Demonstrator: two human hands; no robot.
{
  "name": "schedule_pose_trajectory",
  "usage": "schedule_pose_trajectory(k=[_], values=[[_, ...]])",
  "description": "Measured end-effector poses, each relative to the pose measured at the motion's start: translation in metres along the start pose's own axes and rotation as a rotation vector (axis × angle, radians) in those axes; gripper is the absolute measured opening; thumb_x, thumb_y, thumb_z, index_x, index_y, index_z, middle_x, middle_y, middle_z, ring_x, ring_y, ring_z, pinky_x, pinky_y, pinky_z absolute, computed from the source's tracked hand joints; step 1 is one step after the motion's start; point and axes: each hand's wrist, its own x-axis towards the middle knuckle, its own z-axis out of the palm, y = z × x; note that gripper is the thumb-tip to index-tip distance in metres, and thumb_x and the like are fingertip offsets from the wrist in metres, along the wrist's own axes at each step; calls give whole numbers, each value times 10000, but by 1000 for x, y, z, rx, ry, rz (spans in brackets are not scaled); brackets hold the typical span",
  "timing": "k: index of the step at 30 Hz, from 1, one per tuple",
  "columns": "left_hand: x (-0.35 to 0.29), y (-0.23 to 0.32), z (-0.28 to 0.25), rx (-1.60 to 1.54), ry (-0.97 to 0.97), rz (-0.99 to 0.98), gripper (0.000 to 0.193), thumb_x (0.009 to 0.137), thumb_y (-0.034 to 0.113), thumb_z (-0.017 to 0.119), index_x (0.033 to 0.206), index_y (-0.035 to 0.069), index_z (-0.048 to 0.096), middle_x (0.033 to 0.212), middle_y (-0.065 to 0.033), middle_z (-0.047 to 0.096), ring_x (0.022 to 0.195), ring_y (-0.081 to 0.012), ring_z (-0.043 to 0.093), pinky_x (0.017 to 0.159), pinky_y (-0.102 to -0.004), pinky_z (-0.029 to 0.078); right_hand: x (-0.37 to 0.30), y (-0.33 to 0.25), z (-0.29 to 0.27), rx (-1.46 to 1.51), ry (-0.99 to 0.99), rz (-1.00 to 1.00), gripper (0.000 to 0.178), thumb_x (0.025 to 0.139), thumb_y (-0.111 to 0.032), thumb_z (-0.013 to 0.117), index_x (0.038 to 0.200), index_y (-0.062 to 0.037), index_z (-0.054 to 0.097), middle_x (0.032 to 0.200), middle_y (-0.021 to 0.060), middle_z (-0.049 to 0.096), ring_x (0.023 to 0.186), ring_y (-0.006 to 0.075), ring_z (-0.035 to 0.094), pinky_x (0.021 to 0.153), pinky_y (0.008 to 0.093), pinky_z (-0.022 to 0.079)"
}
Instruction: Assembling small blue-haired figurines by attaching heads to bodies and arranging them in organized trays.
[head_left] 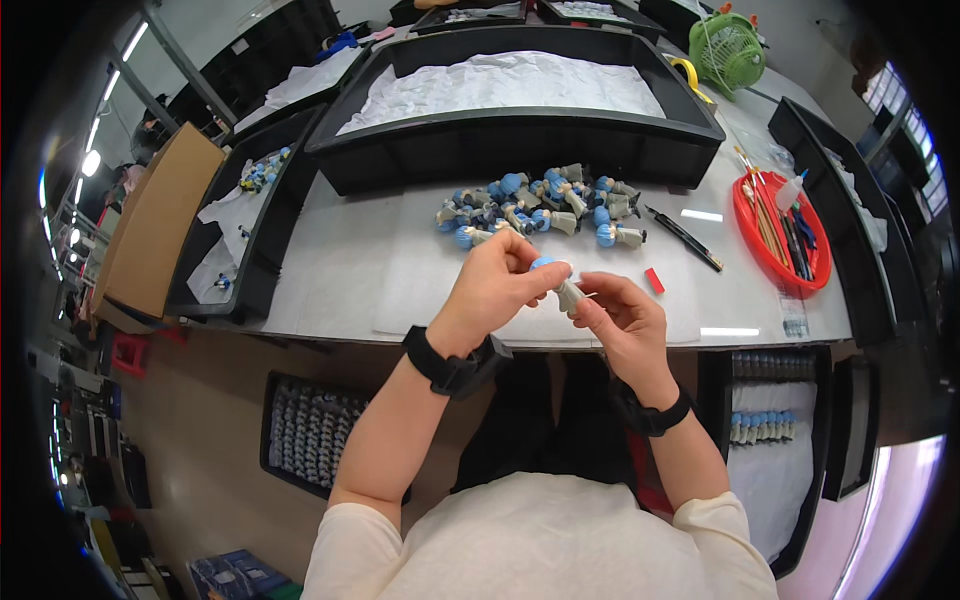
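Between my two hands, just above the front part of the table, is a small figurine with a blue head and a pale grey body. My left hand pinches it at the head end. The fingers of my right hand close on its lower body, where a thin pale strip sticks out. Part of the figurine is covered by my fingers. Beyond my hands lies a pile of similar blue-headed figurines, heaped loosely on the white table sheet.
A black tray lined with white paper stands behind the pile. At right are a black pen, a red block and a red basket of brushes. Another black tray holds figurines at left. Below the table are trays of figurines.
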Motion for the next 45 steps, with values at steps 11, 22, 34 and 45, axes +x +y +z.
schedule_pose_trajectory(k=[11,22,34,45], values=[[-18,-58,21,-322,-111,-34,293,791,19,617,1065,-43,531,908,-83,591,808,-101,573,752,-231,493,23,-21,-63,-1345,82,-260,194,726,-67,613,910,-6,620,809,141,612,781,305,555,717,361,456],[-20,-77,29,-313,-70,6,318,726,-12,683,1011,-26,544,935,-76,592,816,-105,580,730,-223,508,0,-8,-62,-1031,210,-40,165,726,26,598,885,-6,627,752,86,604,691,176,584,619,264,470],[-25,-83,37,-325,-33,139,355,694,-41,697,1021,-21,558,886,-49,594,782,-78,577,698,-192,508,0,9,-8,-693,320,-86,46,720,16,623,761,-2,633,675,75,534,576,141,554,525,241,422],[-28,-90,43,-137,-4,279,336,669,-52,712,978,-37,580,1062,-103,555,856,-116,580,735,-220,519,4,8,-12,-704,391,-111,45,709,28,629,746,5,619,672,72,521,570,144,544,513,243,422]])
